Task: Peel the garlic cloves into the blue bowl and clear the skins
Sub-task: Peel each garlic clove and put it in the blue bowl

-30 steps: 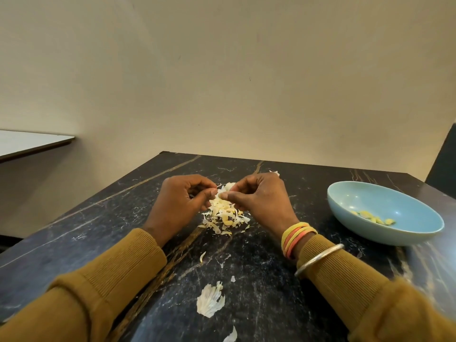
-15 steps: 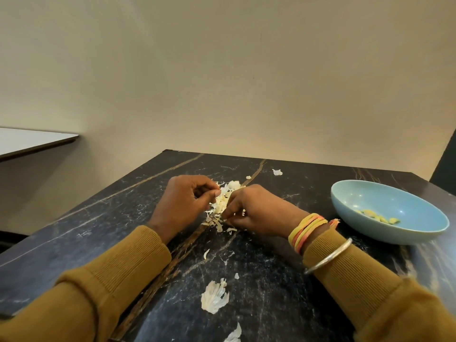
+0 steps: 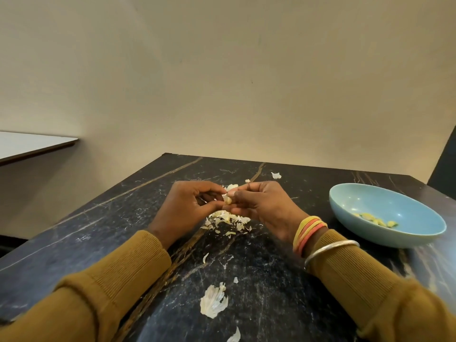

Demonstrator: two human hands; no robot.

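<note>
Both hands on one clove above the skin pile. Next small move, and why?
Probably pull the white skin away with the left hand while the right hand holds the garlic clove. Both hands pinch the clove above the skin pile, and skin seems to cling to its top, so it doesn't look ready for the blue bowl.
</note>
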